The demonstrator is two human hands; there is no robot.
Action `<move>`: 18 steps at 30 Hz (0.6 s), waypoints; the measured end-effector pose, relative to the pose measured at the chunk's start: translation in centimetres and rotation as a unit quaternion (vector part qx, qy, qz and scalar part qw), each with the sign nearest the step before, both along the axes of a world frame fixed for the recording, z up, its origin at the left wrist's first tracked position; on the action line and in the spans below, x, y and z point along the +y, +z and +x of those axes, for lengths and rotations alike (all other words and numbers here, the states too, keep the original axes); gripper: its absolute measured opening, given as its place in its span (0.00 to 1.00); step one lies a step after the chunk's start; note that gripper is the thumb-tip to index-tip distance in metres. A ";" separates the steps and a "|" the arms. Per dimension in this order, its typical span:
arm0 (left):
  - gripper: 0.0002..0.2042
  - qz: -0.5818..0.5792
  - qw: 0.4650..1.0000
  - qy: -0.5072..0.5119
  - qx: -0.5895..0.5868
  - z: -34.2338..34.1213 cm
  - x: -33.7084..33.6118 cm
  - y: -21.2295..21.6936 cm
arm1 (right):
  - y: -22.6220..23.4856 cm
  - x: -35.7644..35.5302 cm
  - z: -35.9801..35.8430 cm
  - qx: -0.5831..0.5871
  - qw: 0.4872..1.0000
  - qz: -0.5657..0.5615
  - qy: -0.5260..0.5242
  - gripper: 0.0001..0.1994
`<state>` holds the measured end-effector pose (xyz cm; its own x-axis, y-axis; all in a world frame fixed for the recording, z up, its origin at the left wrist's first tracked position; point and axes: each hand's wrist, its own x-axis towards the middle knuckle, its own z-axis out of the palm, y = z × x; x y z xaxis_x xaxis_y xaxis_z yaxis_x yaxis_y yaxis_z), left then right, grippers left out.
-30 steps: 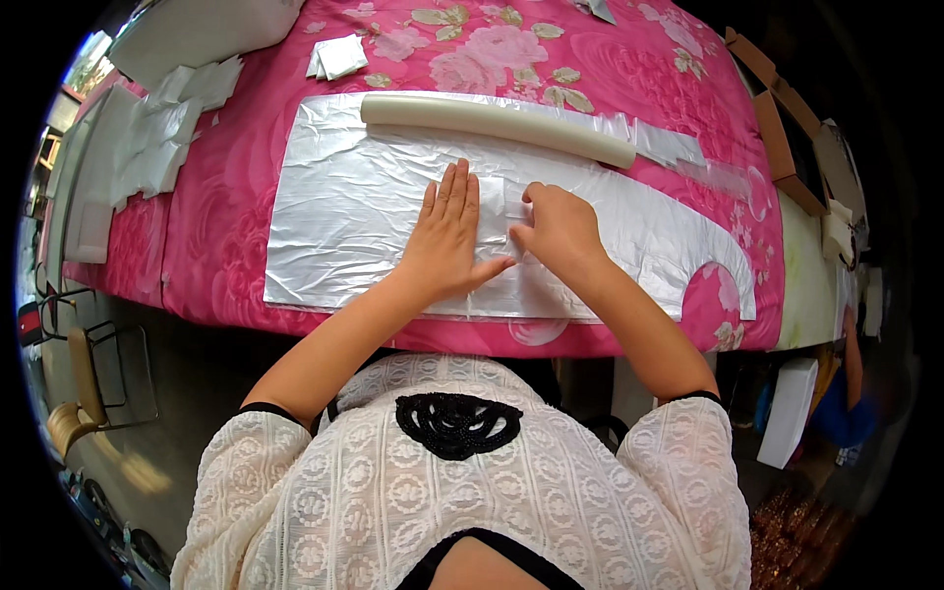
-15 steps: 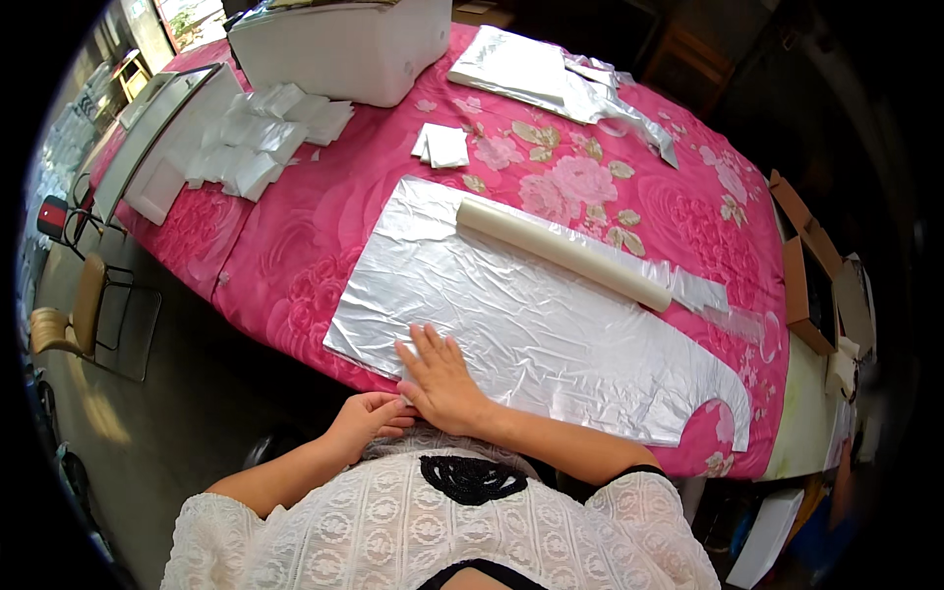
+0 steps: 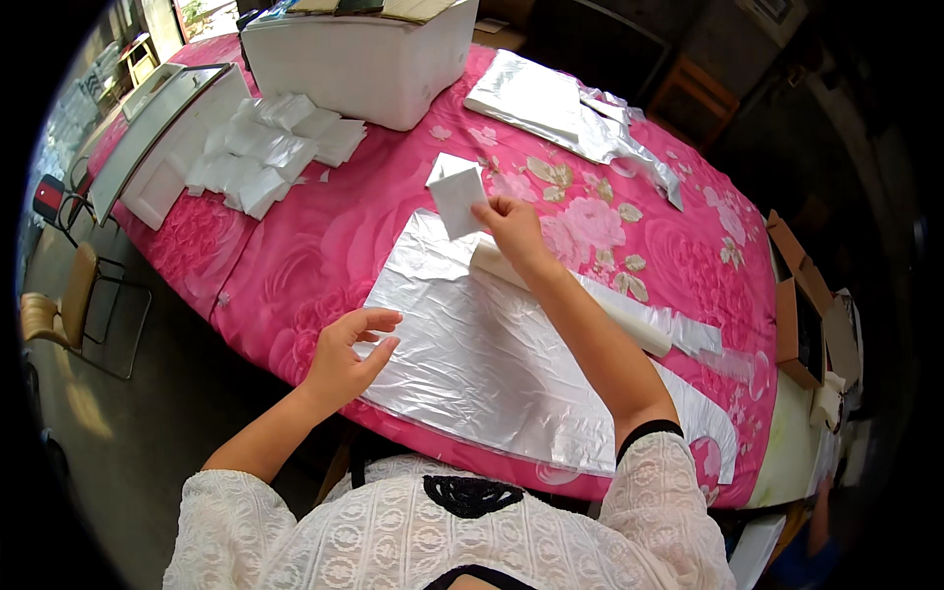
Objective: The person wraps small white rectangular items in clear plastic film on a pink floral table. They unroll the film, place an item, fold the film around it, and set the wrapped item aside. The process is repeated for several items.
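Raised over the far left part of the stack, my right hand (image 3: 513,228) pinches a small white folded square packet (image 3: 456,203) by its edge. Another white square (image 3: 447,165) shows partly behind it on the cloth. My left hand (image 3: 344,356) holds nothing, its thumb and fingers apart above the left edge of the shiny white plastic sheets (image 3: 462,344). These thin sheets lie flat and crinkled, with a curved cut-out at their right end. Across their far side rests a cream-coloured tube (image 3: 639,330), partly covered by my right forearm.
A pink floral cloth (image 3: 285,265) covers the table. Several folded plastic packets (image 3: 261,152) lie at the far left, beside a white foam box (image 3: 354,64). More folded sheets (image 3: 526,98) lie at the back. Open cardboard boxes (image 3: 801,324) stand right; a chair (image 3: 74,300) is left.
My right hand has left the sheets' near edge, reached far and picked up a white square packet. My left hand has risen from the near edge and opened.
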<state>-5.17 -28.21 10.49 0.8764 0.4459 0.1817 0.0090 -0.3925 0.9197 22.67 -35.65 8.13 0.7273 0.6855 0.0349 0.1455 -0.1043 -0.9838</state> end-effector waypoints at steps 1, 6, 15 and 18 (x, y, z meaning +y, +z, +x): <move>0.14 -0.014 1.000 -0.010 0.002 0.5 -0.3 0.0 | 0.0 1.7 1.7 0.001 0.998 -0.006 -0.065 0.10; 0.15 -0.059 0.995 -0.080 0.000 1.5 -3.0 1.0 | -3.3 5.6 5.9 -0.162 0.930 -0.313 -0.100 0.21; 0.08 0.175 0.833 -0.467 -0.240 3.3 -3.2 19.5 | 0.7 -4.9 3.2 -0.286 0.913 -0.291 -0.009 0.29; 0.09 0.223 0.813 -0.467 -0.266 3.2 -5.7 20.6 | 1.5 -11.0 1.7 -0.295 0.919 -0.254 0.069 0.26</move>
<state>-1.94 -33.88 31.12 0.5390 -0.5832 0.6078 -0.8376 -0.2944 0.4602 24.33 -46.69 9.66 0.5893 0.8067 0.0446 0.6838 -0.4686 -0.5593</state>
